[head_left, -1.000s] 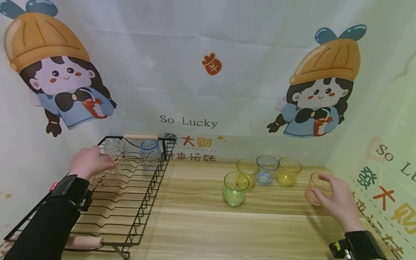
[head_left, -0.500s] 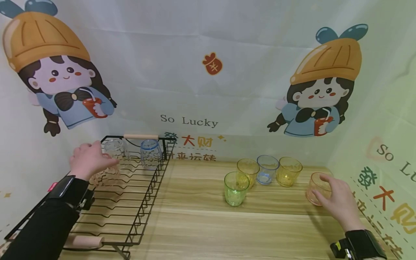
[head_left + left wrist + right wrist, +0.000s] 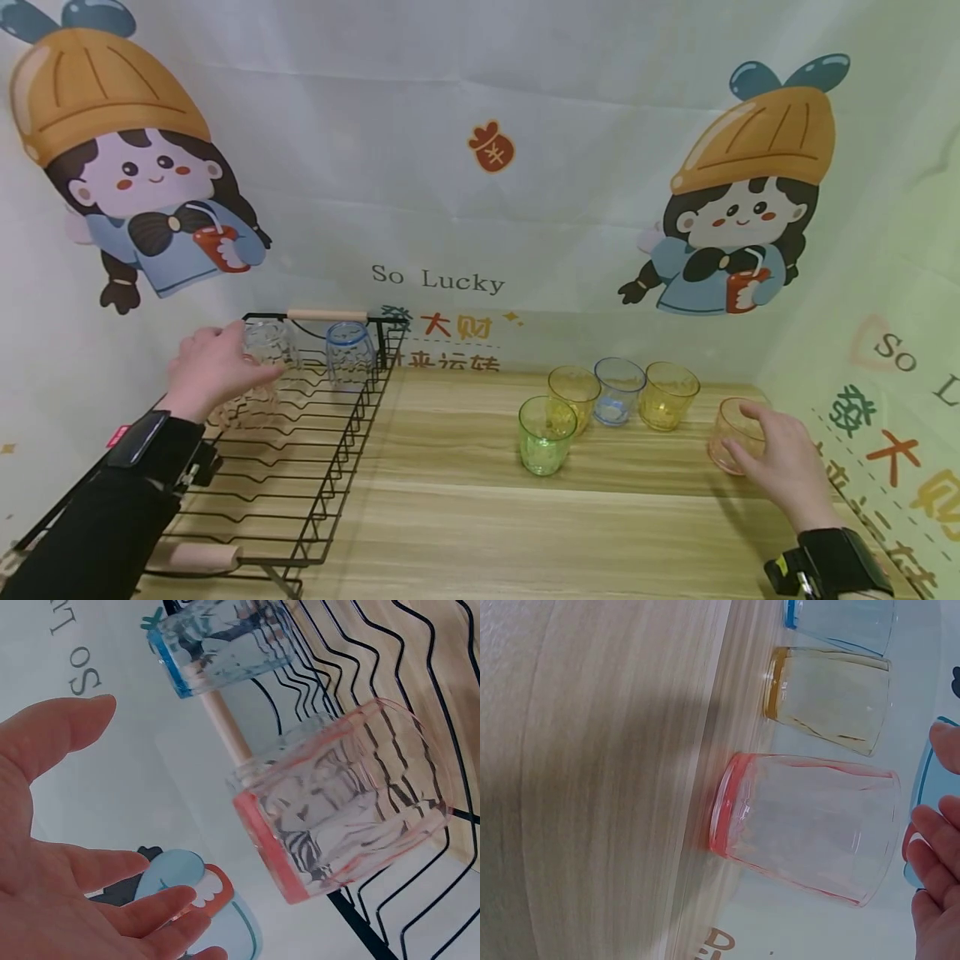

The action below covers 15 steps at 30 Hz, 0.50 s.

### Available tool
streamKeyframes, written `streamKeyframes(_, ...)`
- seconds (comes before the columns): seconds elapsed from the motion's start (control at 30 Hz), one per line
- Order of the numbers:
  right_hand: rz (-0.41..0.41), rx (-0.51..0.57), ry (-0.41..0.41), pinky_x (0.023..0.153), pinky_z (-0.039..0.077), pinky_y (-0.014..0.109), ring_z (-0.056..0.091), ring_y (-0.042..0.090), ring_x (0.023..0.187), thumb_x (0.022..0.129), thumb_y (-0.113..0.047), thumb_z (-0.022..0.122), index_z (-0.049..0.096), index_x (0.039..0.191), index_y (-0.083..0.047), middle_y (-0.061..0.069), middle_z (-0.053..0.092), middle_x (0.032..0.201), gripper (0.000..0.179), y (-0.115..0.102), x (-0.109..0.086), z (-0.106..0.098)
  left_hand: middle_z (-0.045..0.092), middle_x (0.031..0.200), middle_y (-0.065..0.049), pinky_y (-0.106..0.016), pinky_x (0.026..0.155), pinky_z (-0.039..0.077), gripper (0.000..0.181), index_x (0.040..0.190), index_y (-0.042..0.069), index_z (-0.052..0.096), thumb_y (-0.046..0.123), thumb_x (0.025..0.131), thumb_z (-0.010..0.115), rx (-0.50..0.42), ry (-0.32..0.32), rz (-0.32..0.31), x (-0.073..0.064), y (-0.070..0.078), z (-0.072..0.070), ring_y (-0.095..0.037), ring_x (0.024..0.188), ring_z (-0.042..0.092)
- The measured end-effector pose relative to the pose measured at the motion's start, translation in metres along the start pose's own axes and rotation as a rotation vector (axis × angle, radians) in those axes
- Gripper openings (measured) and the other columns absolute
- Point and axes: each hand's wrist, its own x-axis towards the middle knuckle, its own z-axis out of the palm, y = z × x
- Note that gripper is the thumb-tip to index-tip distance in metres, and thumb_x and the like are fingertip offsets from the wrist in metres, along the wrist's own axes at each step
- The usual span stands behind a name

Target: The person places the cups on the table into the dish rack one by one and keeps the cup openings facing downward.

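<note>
My left hand (image 3: 213,371) hovers over the black wire rack (image 3: 255,500), its thumb and fingers spread and holding nothing. Just below that hand, a pink-tinted glass (image 3: 337,802) stands upside down on the wires; the left wrist view shows a gap between them. A clear glass (image 3: 273,342) and a blue glass (image 3: 350,358) are also upturned at the rack's far end. Over at the right, my right hand (image 3: 783,462) is beside another pink glass (image 3: 802,825), upright on the table. Its fingers (image 3: 934,847) are loosely extended near the rim, apart from the glass in the right wrist view.
Mid-table stand upright glasses: a green one (image 3: 546,437) in front, two yellow ones, the right one (image 3: 667,398) beside a blue one (image 3: 617,392). Wooden handles (image 3: 197,557) cap the rack's ends. A printed cloth (image 3: 480,208) hangs behind and along the sides.
My left hand has shifted slightly up and to the right, lifting off the pink glass in the rack with its fingers wider apart. The right hand has stayed nearly still.
</note>
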Motion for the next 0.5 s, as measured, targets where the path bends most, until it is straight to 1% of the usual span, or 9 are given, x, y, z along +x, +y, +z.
streamKeyframes(0.03,-0.003,-0.002,0.0,0.087,0.039,0.058,0.049,0.049,0.101,0.076,-0.008,0.075,0.053,0.122,0.008,0.033,0.059,0.112,0.053,0.001,0.0,0.0,0.05,0.108,-0.033,-0.062,0.067,0.041,0.069,0.109,-0.006,0.049,0.053,0.078,0.067,0.001,0.001,0.003,0.0,0.002,0.0,-0.054,0.098,0.042)
streamKeyframes(0.1,-0.005,-0.005,-0.003,0.087,0.039,0.058,0.05,0.049,0.101,0.075,-0.008,0.076,0.054,0.122,0.008,0.033,0.059,0.112,0.053,0.001,0.001,0.001,0.049,0.11,-0.034,-0.062,0.069,0.041,0.072,0.113,-0.007,0.048,0.052,0.078,0.067,0.001,-0.001,0.008,-0.001,0.005,-0.001,-0.054,0.099,0.041)
streamKeyframes(0.23,-0.004,-0.009,-0.006,0.086,0.039,0.059,0.051,0.05,0.1,0.074,-0.008,0.076,0.054,0.121,0.008,0.033,0.059,0.111,0.054,0.003,0.002,0.001,0.041,0.122,-0.04,-0.068,0.077,0.039,0.089,0.133,-0.009,0.037,0.054,0.078,0.067,0.001,-0.025,0.014,-0.001,0.01,-0.002,-0.057,0.105,0.038)
streamKeyframes(0.3,-0.005,-0.011,-0.01,0.086,0.04,0.059,0.051,0.05,0.1,0.074,-0.008,0.077,0.054,0.121,0.008,0.033,0.059,0.111,0.055,0.003,0.003,0.002,0.04,0.124,-0.041,-0.068,0.078,0.039,0.094,0.138,-0.01,0.032,0.054,0.078,0.067,0.008,-0.036,0.018,-0.001,0.012,-0.002,-0.058,0.107,0.037)
streamKeyframes(0.5,-0.003,-0.012,-0.026,0.086,0.04,0.059,0.051,0.05,0.1,0.075,-0.008,0.077,0.053,0.122,0.008,0.033,0.059,0.112,0.056,0.004,0.004,0.001,0.04,0.127,-0.041,-0.07,0.082,0.04,0.096,0.137,-0.012,0.033,0.055,0.077,0.068,0.026,-0.041,0.041,0.0,0.018,-0.003,-0.058,0.111,0.038)
